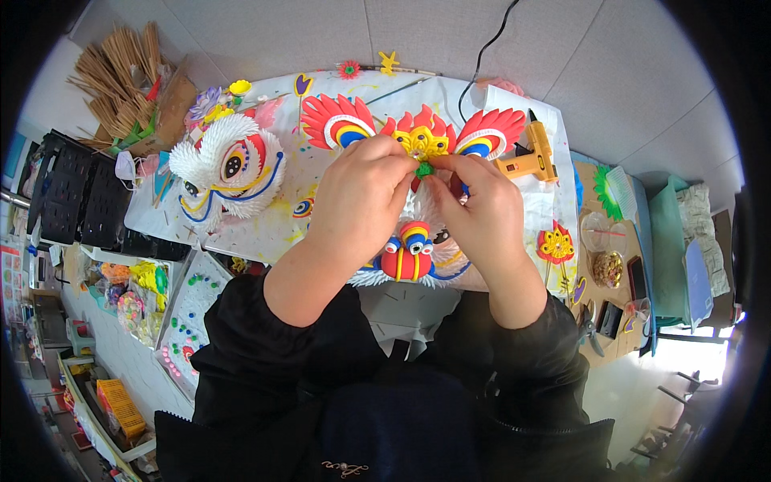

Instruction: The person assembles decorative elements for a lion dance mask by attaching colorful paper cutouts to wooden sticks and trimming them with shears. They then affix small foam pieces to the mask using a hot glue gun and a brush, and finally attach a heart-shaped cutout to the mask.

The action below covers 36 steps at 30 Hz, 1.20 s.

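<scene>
A colourful lion dance head (405, 263) with red flame-edged ears, white fringe and a red nose lies on the table before me. My left hand (363, 193) and my right hand (480, 201) meet over its forehead. Between their fingertips sits a small green ornament (424, 169), pinched from both sides, just below the yellow crown piece (421, 141). My hands hide much of the head's middle. To the left lies a second, white lion head (226, 169) with a blue-and-yellow trim.
An orange glue gun (530, 157) lies right of the red ear. Beyond it are a clear cup of gold bits (606, 269), pliers (590, 329) and a red-yellow ornament (555, 243). Bundled wooden sticks (120, 80) stand at back left, above black crates (80, 193). A black cable (480, 60) hangs behind.
</scene>
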Available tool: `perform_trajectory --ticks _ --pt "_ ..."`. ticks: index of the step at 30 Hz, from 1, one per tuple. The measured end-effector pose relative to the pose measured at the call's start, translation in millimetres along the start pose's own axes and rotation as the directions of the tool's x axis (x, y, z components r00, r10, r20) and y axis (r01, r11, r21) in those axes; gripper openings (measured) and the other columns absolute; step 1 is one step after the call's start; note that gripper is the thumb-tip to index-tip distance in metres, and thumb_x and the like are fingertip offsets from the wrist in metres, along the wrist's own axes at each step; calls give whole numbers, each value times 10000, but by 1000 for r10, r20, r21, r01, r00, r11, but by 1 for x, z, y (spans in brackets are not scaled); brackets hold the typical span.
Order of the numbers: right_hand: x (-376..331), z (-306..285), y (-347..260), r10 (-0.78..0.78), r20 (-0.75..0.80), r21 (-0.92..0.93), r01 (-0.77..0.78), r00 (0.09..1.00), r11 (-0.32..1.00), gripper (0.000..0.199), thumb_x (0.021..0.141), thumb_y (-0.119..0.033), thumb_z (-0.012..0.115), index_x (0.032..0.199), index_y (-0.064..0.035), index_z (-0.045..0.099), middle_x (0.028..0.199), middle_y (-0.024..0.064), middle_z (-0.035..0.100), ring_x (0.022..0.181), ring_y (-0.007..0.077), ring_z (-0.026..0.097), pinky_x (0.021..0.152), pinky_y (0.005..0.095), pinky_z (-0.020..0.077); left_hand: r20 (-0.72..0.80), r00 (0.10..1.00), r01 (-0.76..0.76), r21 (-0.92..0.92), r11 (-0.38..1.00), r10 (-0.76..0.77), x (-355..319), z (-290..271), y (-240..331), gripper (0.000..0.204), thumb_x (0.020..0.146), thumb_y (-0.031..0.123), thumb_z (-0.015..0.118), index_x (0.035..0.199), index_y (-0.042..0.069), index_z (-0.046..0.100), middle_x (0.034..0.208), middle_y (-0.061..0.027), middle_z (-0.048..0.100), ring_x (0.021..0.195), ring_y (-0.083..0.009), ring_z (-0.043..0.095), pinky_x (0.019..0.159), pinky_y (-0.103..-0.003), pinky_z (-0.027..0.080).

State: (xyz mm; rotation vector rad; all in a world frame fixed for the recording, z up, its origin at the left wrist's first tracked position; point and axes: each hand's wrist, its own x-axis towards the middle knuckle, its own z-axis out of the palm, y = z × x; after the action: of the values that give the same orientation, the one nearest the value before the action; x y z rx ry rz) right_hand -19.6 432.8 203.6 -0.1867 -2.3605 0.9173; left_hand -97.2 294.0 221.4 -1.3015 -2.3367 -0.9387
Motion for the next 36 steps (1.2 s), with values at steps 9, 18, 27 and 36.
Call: perform_trajectory --ticks 9,18,27,36 --pt "-1 -1 -1 37 12 -23 -36 999 999 201 699 -104 687 883 -36 642 710 73 594 610 212 575 542 309 455 -8 1000 5 61 998 -4 -1 1 4 183 742 22 594 920 7 631 900 -102 582 887 -282 554 790 -382 441" --pt "-2 -1 1 21 19 -48 -20 1000 999 193 726 -163 679 886 -65 635 710 61 590 613 226 593 535 332 467 91 996 17 24 1000 -19 0 -3 8 169 750 30 593 915 11 624 906 -92 566 875 -277 550 764 -378 449" --pt "-5 -3 1 37 27 18 -38 999 999 187 733 -139 669 901 -63 642 721 63 586 618 235 591 542 336 468 -12 996 -91 26 996 91 3 2 9 191 687 24 660 877 34 644 846 -60 572 758 -254 571 648 -354 447" --pt "-7 -6 2 31 -8 44 -31 999 999 157 751 -121 645 894 -58 644 742 73 605 608 232 601 538 322 469 135 990 -48 91 995 35 7 -1 14 138 710 13 627 849 11 626 840 -93 549 808 -273 557 701 -377 449"
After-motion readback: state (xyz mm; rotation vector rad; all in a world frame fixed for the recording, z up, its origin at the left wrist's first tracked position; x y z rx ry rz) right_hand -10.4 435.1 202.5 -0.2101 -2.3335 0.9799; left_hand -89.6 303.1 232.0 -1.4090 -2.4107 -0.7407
